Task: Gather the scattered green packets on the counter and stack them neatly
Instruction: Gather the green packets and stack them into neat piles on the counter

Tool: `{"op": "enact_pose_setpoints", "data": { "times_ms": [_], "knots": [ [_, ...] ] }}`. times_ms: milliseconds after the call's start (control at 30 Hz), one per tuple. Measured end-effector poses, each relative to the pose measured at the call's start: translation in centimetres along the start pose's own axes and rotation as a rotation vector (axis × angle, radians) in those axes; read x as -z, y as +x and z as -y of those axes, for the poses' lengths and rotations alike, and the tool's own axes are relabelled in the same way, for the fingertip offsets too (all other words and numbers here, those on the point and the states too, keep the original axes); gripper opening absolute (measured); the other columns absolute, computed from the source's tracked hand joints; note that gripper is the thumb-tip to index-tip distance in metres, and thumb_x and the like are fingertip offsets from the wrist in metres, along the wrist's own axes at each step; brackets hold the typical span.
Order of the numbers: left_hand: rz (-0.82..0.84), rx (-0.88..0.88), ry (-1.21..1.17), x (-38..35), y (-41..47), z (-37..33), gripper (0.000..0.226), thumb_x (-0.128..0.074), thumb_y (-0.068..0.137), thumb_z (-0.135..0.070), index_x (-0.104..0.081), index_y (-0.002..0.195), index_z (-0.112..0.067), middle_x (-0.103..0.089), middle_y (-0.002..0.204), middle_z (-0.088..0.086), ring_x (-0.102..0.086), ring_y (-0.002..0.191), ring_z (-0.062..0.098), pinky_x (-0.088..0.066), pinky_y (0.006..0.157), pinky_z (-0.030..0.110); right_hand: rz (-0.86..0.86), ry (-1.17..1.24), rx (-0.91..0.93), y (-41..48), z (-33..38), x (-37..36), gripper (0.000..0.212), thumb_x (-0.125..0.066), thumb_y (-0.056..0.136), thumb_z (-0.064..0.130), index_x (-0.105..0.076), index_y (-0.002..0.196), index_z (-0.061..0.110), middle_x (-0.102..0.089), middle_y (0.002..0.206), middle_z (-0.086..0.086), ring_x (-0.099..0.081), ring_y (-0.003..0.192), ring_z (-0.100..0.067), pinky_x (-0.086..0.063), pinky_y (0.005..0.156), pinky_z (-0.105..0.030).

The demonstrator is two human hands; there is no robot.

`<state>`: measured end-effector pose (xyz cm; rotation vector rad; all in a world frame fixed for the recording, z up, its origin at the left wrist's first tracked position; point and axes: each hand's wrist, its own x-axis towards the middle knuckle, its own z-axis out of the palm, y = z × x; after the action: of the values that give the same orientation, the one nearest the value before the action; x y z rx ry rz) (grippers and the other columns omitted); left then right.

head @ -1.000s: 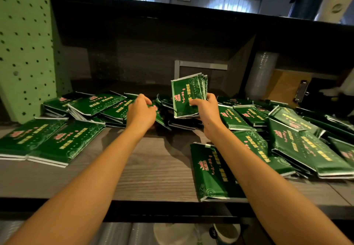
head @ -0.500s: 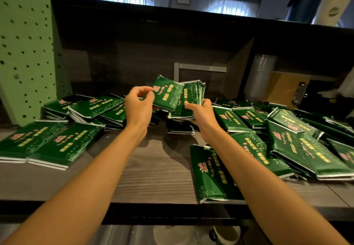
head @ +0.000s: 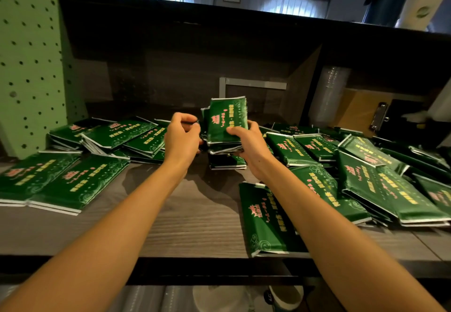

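Observation:
My right hand is shut on a small upright stack of green packets, thumb pressed on the front packet. My left hand hovers just left of that stack, fingers loosely curled, with nothing visibly in it. Below the held stack a short pile of packets lies on the wooden counter. Two flat stacks sit at the front left. A loose heap lies behind them. Several scattered packets cover the right side. One packet lies near the front edge under my right forearm.
A green pegboard panel stands at the left. A dark shelf overhangs the counter. At the back right stand a sleeve of clear cups and a clipboard. Cups show below the counter edge.
My left hand lifted a packet from the heap, carried it right and laid it on the front of the stack in my right hand. It has let go and drawn slightly left.

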<state>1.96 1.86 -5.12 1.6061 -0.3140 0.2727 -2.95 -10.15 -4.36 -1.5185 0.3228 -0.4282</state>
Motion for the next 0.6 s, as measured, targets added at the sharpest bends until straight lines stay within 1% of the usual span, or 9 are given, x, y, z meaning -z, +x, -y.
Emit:
{"op": "enact_pose_setpoints", "data": {
  "times_ms": [33,100,167,233,300,367,433,533,600],
  "knots": [
    [-0.024,0.022,0.056,0.1,0.1,0.1,0.009,-0.048,0.093,-0.006,-0.049,0.096,-0.015,-0.053,0.082,-0.002,-0.058,0.073,0.019,-0.045,0.053,0.026,-0.028,0.004,0.019,0.0,0.2,0.2,0.049,-0.055,0.09,0.013,-0.032,0.133,0.013,-0.055,0.119,-0.006,-0.056,0.11,-0.023,-0.045,0.1,-0.046],
    [-0.007,0.036,0.309,0.2,0.1,0.4,0.007,-0.05,0.092,-0.011,-0.051,0.098,-0.012,-0.058,0.09,0.005,-0.058,0.084,0.025,-0.045,0.065,0.032,-0.115,0.018,0.055,0.1,0.6,0.7,0.053,-0.054,0.091,0.013,-0.028,0.137,0.014,-0.054,0.119,-0.005,-0.055,0.107,-0.021,-0.046,0.096,-0.041],
    [0.103,0.035,0.573,-0.1,-0.5,0.7,0.024,-0.055,0.091,-0.026,-0.052,0.108,-0.009,-0.059,0.101,0.01,-0.055,0.094,0.028,-0.038,0.07,0.031,-0.203,0.04,0.068,0.0,0.7,1.1,0.055,-0.053,0.092,0.013,-0.025,0.139,0.013,-0.052,0.115,-0.005,-0.052,0.102,-0.019,-0.043,0.087,-0.037],
    [0.257,0.028,0.691,-0.6,-1.3,0.9,0.042,-0.06,0.088,-0.037,-0.048,0.116,-0.008,-0.057,0.11,0.011,-0.054,0.104,0.029,-0.036,0.073,0.031,-0.26,0.058,0.067,0.2,0.6,1.5,0.056,-0.053,0.092,0.014,-0.024,0.14,0.013,-0.051,0.113,-0.005,-0.049,0.1,-0.019,-0.039,0.083,-0.035],
    [0.343,0.002,0.733,-1.2,-1.8,1.1,0.047,-0.064,0.086,-0.033,-0.044,0.12,-0.008,-0.056,0.115,0.012,-0.052,0.108,0.029,-0.037,0.076,0.032,-0.269,0.076,0.055,0.4,0.5,1.6,0.056,-0.054,0.092,0.015,-0.024,0.14,0.013,-0.049,0.112,-0.005,-0.046,0.099,-0.018,-0.037,0.083,-0.035],
    [0.362,0.009,0.722,-1.3,-1.8,1.2,0.045,-0.066,0.086,-0.025,-0.043,0.122,-0.009,-0.057,0.115,0.014,-0.052,0.106,0.028,-0.037,0.075,0.031,-0.257,0.082,0.041,0.4,0.5,1.5,0.057,-0.054,0.092,0.015,-0.024,0.14,0.013,-0.046,0.112,-0.003,-0.045,0.099,-0.017,-0.036,0.084,-0.035],
    [0.314,0.081,0.619,-1.0,-1.3,1.2,0.038,-0.066,0.085,-0.017,-0.046,0.117,-0.012,-0.059,0.113,0.014,-0.056,0.098,0.027,-0.041,0.072,0.03,-0.25,0.087,0.037,0.4,0.5,1.4,0.057,-0.054,0.092,0.014,-0.024,0.14,0.013,-0.048,0.115,-0.005,-0.046,0.099,-0.018,-0.037,0.084,-0.035],
    [0.124,0.207,0.337,-0.2,-0.5,0.7,0.019,-0.056,0.085,-0.006,-0.053,0.102,-0.015,-0.06,0.112,0.014,-0.058,0.075,0.02,-0.051,0.063,0.032,-0.248,0.078,0.043,0.4,0.6,1.5,0.054,-0.054,0.092,0.014,-0.025,0.138,0.011,-0.047,0.114,-0.004,-0.047,0.103,-0.019,-0.037,0.085,-0.034],
    [-0.018,0.179,0.26,0.5,-0.2,0.0,0.018,-0.049,0.087,-0.003,-0.06,0.098,-0.01,-0.062,0.115,0.012,-0.051,0.063,0.011,-0.045,0.051,0.027,-0.235,0.067,0.037,0.5,0.5,1.6,0.052,-0.054,0.093,0.016,-0.027,0.137,0.007,-0.042,0.112,-0.001,-0.043,0.103,-0.016,-0.035,0.085,-0.032]
  ]
}}
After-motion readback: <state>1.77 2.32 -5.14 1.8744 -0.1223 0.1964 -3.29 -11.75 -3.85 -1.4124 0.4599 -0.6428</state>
